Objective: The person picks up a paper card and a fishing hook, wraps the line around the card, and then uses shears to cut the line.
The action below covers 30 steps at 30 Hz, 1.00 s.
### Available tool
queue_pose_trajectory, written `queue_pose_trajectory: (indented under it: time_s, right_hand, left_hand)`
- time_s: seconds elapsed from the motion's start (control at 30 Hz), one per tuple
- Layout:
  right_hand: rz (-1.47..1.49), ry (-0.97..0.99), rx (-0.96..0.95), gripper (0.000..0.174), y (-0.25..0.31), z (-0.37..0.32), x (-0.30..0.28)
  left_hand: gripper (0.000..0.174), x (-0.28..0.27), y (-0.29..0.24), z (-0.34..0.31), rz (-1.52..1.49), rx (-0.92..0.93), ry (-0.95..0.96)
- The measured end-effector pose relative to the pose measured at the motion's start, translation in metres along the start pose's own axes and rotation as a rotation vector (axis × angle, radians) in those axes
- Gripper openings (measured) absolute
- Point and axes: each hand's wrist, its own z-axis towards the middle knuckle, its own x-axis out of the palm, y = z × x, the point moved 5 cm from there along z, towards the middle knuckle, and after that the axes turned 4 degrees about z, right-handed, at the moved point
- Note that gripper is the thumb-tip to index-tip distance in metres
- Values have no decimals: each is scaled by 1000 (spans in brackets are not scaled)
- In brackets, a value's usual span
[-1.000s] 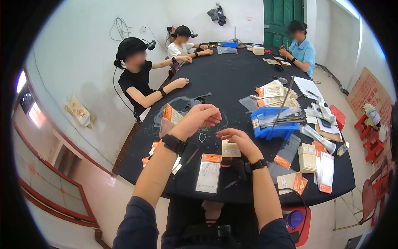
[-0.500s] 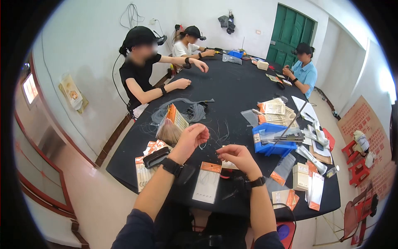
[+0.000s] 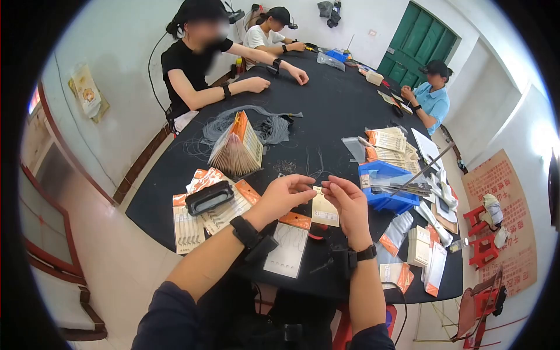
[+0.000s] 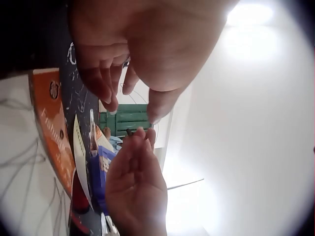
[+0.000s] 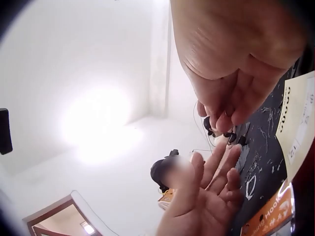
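Note:
My right hand point(image 3: 350, 210) is raised over the near table edge, thumb and fingertips pinching a small dark fishing hook point(image 4: 129, 132). A thin line point(image 4: 133, 92) loops between the two hands. Opposite it, my left hand point(image 3: 286, 195) is held with thumb and fingers apart, its fingertips close to the right hand's. Below them lies a clear packet point(image 3: 286, 248) with an orange header and coiled line inside. A cream card point(image 3: 325, 211) with a label lies partly behind the right fingers.
A black case point(image 3: 209, 198) sits on hook packets at the left, before a fanned stack of cards point(image 3: 238, 154) and a tangle of grey line point(image 3: 265, 125). A blue bin point(image 3: 379, 201) with packets stands right, beside card stacks point(image 3: 420, 246). Other people sit around the black table point(image 3: 326, 116).
My hands have come together, fingertips now close. The view has turned and tipped, bringing the black case and left packets into sight. The person at left has reached an arm further across the table.

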Motion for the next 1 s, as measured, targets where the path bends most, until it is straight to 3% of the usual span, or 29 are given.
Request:
queue_pose_trajectory:
  time_s: [0.27, 1.0]
  right_hand:
    - [122, 40, 72, 29, -6, -3, 10]
    - [18, 90, 103, 25, -13, -6, 18]
  left_hand:
    - [23, -1, 3, 1, -2, 1, -40]
    - [18, -1, -4, -3, 166, 94, -117]
